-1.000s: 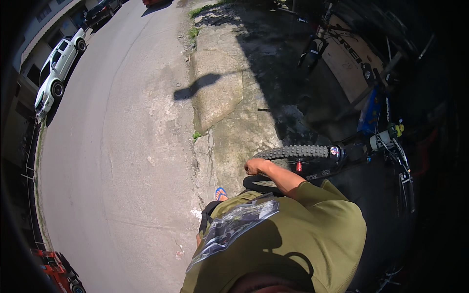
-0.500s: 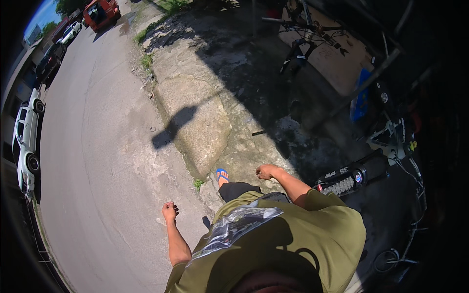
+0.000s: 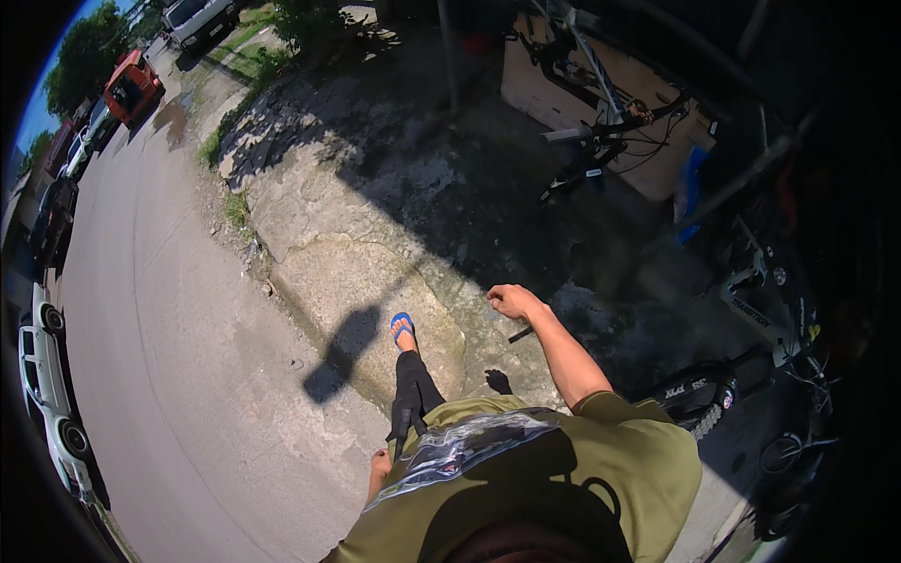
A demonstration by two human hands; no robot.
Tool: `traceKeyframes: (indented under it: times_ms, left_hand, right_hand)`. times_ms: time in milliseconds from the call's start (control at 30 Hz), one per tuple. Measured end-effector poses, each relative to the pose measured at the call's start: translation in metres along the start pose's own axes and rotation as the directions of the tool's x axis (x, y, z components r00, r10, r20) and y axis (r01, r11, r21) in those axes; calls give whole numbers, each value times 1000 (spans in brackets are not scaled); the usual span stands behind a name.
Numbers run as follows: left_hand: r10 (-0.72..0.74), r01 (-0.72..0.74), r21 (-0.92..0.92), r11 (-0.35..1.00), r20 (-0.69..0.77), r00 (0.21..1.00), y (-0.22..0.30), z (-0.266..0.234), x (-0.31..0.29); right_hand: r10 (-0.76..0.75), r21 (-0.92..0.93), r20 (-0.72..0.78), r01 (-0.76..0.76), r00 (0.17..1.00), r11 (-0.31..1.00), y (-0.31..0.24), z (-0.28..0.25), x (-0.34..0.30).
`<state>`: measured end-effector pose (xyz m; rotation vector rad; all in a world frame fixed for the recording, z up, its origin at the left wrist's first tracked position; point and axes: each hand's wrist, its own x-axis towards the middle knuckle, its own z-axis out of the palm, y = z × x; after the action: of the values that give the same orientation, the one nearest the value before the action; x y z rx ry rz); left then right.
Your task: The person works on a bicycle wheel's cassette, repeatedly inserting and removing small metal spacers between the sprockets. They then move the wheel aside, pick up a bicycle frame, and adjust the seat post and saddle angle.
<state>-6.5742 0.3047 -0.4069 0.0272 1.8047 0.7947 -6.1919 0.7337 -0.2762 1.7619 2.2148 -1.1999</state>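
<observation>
My right hand point(image 3: 512, 301) hangs out in front of me over the edge of the shade, fingers loosely bent and apart, with nothing visible in them. On the concrete below it lies a short dark bar point(image 3: 520, 335), not touched by the hand. Low beside my body, my left hand point(image 3: 379, 462) is partly covered by my olive shirt point(image 3: 563, 460), and its fingers cannot be made out. One foot in a blue flip-flop point(image 3: 403, 327) is stepped forward on the sunlit concrete patch point(image 3: 347, 267).
A road point(image 3: 169, 310) runs along the left, with a white parked car point(image 3: 52, 385) and a red van point(image 3: 132, 89) farther off. At right in the shade are a bicycle point(image 3: 601, 84) by a brown board point(image 3: 526, 80), a bike frame point(image 3: 755, 310) and a knobbly tire point(image 3: 709, 419).
I have stepped forward, and the ground and bikes have slid nearer. My left hand has swung back against my body; my right arm reaches farther out.
</observation>
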Motion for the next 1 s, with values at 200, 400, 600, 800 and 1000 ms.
traceKeyframes:
  times_ms: [200,400,600,800,1000]
  left_hand:
    - [-43,41,199,979,9,999,274,-8,154]
    - [298,-380,546,746,235,925,591,112,279]
    - [544,-735,318,599,512,665,821,331,324]
    - [220,-765,440,470,781,584,850,534,304]
    - [-116,-971,194,141,977,178,898,705,213]
  right_hand:
    - [73,-49,84,-69,994,996,-31,-88,120]
    - [228,401,-329,-83,916,912,-49,-192,179]
    - [352,559,-326,-122,877,820,27,-226,288]
    - [445,842,-449,200,775,501,104,-281,382]
    - [714,964,-264,167,649,205,119,-390,362]
